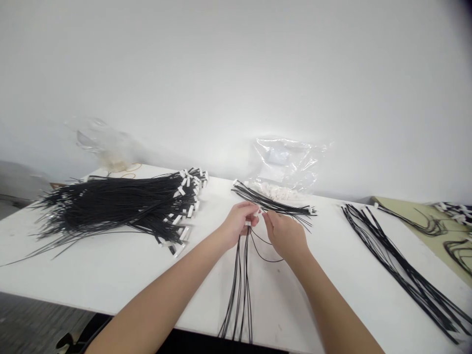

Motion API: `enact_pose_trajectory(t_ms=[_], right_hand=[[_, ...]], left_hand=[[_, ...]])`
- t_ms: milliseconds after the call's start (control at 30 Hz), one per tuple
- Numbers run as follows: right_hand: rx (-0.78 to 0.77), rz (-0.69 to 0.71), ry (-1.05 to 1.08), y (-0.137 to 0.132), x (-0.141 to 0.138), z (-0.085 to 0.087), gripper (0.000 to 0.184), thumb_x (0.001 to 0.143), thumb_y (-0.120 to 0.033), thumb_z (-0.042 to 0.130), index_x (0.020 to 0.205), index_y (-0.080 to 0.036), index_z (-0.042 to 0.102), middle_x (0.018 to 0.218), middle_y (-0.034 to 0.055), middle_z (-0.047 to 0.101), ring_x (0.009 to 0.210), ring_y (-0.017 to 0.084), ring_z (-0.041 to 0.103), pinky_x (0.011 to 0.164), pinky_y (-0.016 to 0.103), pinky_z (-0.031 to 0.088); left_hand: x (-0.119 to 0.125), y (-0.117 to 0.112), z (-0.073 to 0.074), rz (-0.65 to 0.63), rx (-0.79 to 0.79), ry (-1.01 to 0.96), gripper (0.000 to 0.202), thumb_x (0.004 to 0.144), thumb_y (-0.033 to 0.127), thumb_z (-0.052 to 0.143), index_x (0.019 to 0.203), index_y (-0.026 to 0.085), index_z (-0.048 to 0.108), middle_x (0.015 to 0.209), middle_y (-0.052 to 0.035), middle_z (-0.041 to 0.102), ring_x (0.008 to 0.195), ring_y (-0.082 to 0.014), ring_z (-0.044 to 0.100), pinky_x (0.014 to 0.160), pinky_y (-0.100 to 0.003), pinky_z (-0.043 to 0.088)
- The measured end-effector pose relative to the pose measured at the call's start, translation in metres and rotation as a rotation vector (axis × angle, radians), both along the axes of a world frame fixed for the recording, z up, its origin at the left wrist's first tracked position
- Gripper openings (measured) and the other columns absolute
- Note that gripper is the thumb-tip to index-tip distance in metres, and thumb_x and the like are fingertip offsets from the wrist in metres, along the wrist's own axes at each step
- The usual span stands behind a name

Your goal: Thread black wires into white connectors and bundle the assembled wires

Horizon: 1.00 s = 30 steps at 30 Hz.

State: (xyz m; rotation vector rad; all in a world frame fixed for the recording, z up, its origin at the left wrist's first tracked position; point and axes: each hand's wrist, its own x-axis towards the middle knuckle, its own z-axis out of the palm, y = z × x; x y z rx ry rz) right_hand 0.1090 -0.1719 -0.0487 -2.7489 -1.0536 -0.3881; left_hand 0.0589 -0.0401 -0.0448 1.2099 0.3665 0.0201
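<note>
My left hand (239, 222) is closed around a small white connector (248, 223), with several black wires (242, 275) hanging from it over the front of the table. Just to its right, my right hand (285, 233) is pinched close to the connector. A thin black wire loops down between the two hands and runs under the right one; its tip is hidden by the fingers. Behind both hands lies a short bundle of black wires (271, 200) with white connectors at its ends.
A large pile of black wires (121, 201) with white connectors covers the table's left. At the back, a clear plastic bag (287, 164) holds small white pieces; another clear bag (106, 147) stands behind the pile. More wire bundles (401, 270) lie on the right, beside a yellow-green sheet (401, 206).
</note>
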Motion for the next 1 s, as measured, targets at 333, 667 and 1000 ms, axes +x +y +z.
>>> enact_pose_trajectory(t_ms=[333, 667, 1000], right_hand=[[0.014, 0.0, 0.007, 0.0, -0.001, 0.0, 0.035, 0.091, -0.036, 0.028, 0.069, -0.018, 0.047, 0.06, 0.0015, 0.052, 0.046, 0.008, 0.039, 0.046, 0.023, 0.012], [-0.001, -0.012, -0.09, 0.001, -0.001, -0.003, 0.035, 0.091, -0.036, 0.029, 0.072, -0.017, 0.05, 0.059, 0.0015, 0.053, 0.043, 0.007, 0.036, 0.046, 0.023, 0.01], [0.067, -0.025, -0.324, 0.0, 0.004, -0.011, 0.038, 0.091, -0.038, 0.031, 0.067, -0.017, 0.053, 0.052, -0.0017, 0.047, 0.038, 0.005, 0.029, 0.044, 0.024, 0.009]], left_hand=[[0.001, 0.0, -0.002, 0.023, 0.016, 0.006, 0.026, 0.066, 0.042, 0.054, 0.07, 0.018, 0.049, 0.045, 0.0026, 0.044, 0.037, -0.0039, 0.029, 0.036, -0.016, 0.013], [0.0, 0.001, -0.002, 0.023, 0.075, -0.019, 0.023, 0.065, 0.039, 0.057, 0.071, 0.018, 0.051, 0.046, 0.001, 0.046, 0.044, -0.0071, 0.036, 0.037, -0.016, 0.016], [0.0, 0.003, 0.0, 0.018, 0.074, -0.008, 0.02, 0.066, 0.036, 0.057, 0.069, 0.017, 0.05, 0.044, 0.0012, 0.044, 0.043, -0.0066, 0.036, 0.037, -0.016, 0.018]])
